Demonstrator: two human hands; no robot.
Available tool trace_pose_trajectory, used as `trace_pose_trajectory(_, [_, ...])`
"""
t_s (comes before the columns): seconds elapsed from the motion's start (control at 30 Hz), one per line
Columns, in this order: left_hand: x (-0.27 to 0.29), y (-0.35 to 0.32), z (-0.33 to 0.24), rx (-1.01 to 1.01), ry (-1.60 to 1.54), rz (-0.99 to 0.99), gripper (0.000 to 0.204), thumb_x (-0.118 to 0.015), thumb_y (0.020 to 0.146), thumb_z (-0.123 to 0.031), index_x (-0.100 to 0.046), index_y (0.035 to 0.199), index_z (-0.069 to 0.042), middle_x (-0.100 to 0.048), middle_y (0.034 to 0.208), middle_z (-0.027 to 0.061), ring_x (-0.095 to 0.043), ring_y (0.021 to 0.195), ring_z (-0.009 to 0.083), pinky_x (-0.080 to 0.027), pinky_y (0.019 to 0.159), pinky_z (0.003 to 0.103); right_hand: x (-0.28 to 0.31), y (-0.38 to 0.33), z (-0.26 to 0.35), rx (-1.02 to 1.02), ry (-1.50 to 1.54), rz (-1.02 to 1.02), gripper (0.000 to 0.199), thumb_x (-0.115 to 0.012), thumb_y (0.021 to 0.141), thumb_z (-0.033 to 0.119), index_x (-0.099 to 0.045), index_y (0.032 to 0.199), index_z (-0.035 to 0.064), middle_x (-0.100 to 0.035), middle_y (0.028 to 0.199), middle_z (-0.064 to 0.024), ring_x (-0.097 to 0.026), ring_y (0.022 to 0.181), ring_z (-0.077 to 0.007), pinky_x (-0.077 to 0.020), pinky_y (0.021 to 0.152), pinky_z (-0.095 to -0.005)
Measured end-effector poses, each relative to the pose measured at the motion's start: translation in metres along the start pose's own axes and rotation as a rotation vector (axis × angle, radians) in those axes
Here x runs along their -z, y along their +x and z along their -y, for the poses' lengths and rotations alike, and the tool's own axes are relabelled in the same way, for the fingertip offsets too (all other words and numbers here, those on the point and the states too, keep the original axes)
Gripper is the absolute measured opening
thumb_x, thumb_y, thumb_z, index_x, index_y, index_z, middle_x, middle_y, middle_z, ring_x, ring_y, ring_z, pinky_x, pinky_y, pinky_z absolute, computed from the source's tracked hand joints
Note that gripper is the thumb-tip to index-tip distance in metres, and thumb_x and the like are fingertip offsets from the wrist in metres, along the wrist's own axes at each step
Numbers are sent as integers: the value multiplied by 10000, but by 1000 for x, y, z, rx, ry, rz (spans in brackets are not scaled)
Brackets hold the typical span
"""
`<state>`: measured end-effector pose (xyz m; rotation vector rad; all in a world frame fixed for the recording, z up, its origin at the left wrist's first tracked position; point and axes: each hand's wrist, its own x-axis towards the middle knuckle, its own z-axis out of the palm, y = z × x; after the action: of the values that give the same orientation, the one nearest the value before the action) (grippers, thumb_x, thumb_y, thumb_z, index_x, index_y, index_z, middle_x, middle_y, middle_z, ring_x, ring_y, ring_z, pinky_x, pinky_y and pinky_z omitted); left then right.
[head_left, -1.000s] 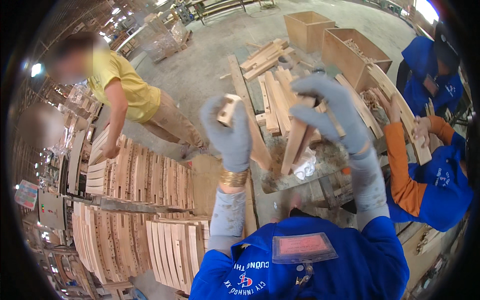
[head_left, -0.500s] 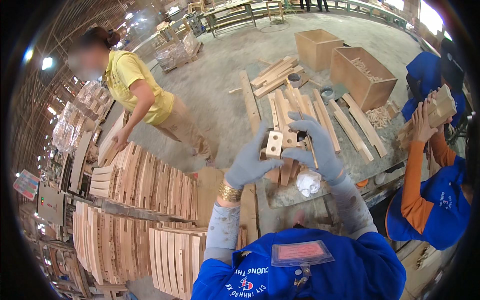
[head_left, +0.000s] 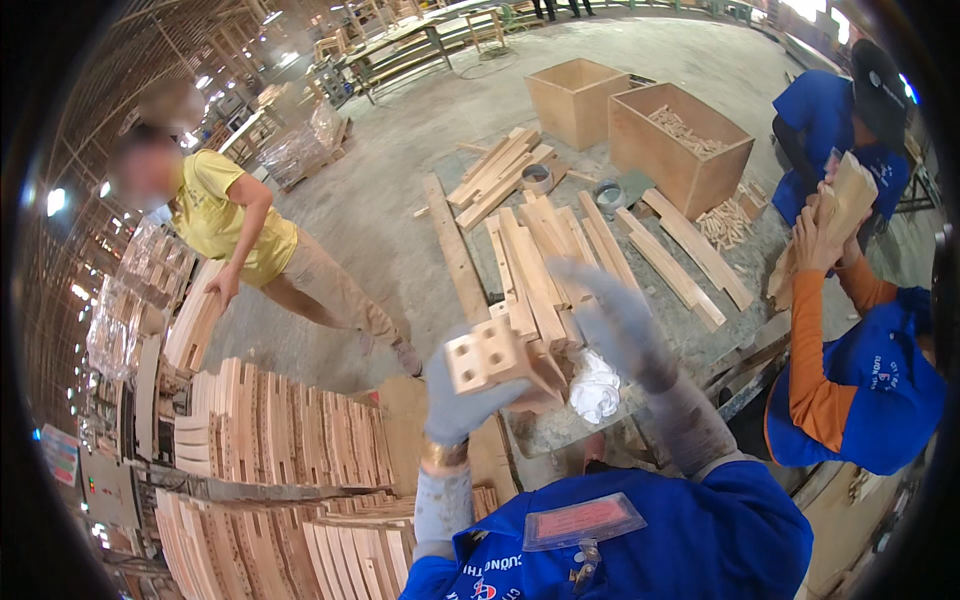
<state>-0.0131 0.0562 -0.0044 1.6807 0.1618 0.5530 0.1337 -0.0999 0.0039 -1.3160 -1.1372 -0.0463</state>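
Observation:
My left hand (head_left: 462, 405), in a grey glove, is closed around a small bundle of wooden pieces (head_left: 492, 358). Their end faces, with round drilled holes, are turned up. To the right, my right hand (head_left: 625, 325), also gloved, hovers apart from the bundle over the bench. Motion smears its fingers, and whether it holds anything does not show. Beneath the hands lie several long wooden slats (head_left: 530, 260). A crumpled white cloth or paper (head_left: 595, 388) rests on the bench between my forearms.
Two grey cups (head_left: 537, 178) stand among the slats. Beyond are two wooden boxes (head_left: 680, 150), one with dowels inside; loose dowels (head_left: 725, 222) lie beside it. Stacked wooden parts (head_left: 285, 425) fill the left. A person in yellow (head_left: 240, 215) stands there; co-workers in blue (head_left: 865, 385) are at right.
My right hand has come away from the wooden pieces; the thin stick seen in it earlier no longer shows. My left hand has moved left and down with the bundle, and the view has shifted.

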Motion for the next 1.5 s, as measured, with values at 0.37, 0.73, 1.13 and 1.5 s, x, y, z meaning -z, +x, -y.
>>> trace_pose_trajectory(0.37, [-24,7,19,-76,360,-72,604,-844,548,-158,-522,1038,-16,-600,981,80,-592,854,191,-476,755,302,142,37,-312,-417,-454,-423,203,-599,808,166,-642,928,9,-654,855,-86,-601,763,-158,-453,694,-267])
trace_pose_trajectory(0.73, [-25,7,19,-99,558,-25,698,-868,517,-229,-452,1029,1,-592,961,126,-606,835,213,-501,715,319,133,41,-398,-617,-397,-377,222,-571,769,206,-672,909,66,-673,842,-89,-624,764,-201,-462,712,-282])
trace_pose_trajectory(1.13, [-39,14,10,-48,442,-104,454,-808,555,-132,-603,943,-16,-629,849,87,-616,713,192,-493,620,279,113,16,-397,-808,675,-915,234,-586,825,167,-601,977,-11,-622,841,-62,-558,750,-91,-412,564,-184])
trace_pose_trajectory(1.5, [-36,-11,9,-54,420,-37,530,-829,554,-137,-577,1002,-8,-619,958,100,-606,838,187,-494,745,296,147,17,-315,-423,1175,-997,168,-498,908,157,-553,1003,30,-491,780,-18,-434,623,-56,-389,485,-161])
